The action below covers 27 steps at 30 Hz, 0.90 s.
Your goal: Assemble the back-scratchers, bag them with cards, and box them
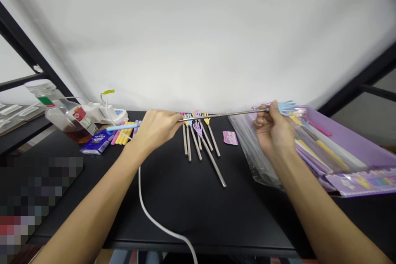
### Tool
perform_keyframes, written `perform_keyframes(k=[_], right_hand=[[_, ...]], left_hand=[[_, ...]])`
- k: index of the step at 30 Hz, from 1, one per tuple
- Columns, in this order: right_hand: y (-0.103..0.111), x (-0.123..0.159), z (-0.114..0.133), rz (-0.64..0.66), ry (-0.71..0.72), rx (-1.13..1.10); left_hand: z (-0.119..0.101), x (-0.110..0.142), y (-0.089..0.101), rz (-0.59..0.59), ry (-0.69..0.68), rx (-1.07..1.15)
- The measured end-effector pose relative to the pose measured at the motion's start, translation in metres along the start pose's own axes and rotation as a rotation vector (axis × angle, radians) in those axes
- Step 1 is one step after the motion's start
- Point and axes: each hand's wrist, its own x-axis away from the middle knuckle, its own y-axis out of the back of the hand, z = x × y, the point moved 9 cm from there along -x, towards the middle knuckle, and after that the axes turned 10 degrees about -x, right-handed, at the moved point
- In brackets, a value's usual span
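A telescopic back scratcher (pixel 229 114) is stretched out level above the desk, its metal rod extended. My left hand (pixel 159 128) is closed around the rod near the light-blue handle, which sticks out to the left. My right hand (pixel 275 128) pinches the other end, just below the light-blue claw head. Beneath the rod lie several metal back scratcher rods (pixel 198 140) with purple, yellow, blue and pink claw heads. Left of them, partly behind my left wrist, is a row of pink, yellow and purple handles (pixel 123 133).
On the right stands a purple box (pixel 349 132) of wrapped pieces, with clear plastic bags (pixel 247 148) beside it. A small pink-purple card (pixel 230 137) lies mid-desk. Leftward are a tissue pack (pixel 97 142), a bottle (pixel 68 111) and a power strip (pixel 120 114). A white cable (pixel 154 220) crosses the front.
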Motion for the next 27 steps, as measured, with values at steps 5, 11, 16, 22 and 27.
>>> perform_keyframes(k=[5,11,16,22,27], right_hand=[[-0.008,0.01,-0.019,0.051,-0.087,-0.013],[0.023,-0.014,0.027,-0.164,0.061,-0.061],[0.05,-0.029,0.051,-0.254,0.13,-0.09],[0.03,-0.015,0.016,-0.164,0.026,-0.048],[0.01,-0.005,-0.003,-0.077,-0.08,-0.08]], left_hand=[[-0.035,-0.001,-0.002,-0.052,-0.118,-0.03],[-0.023,-0.005,0.0,-0.075,-0.023,-0.103],[-0.018,-0.008,0.003,-0.094,-0.01,-0.109],[-0.048,-0.007,0.021,-0.276,-0.119,-0.068],[-0.053,-0.004,0.035,-0.337,-0.142,-0.061]])
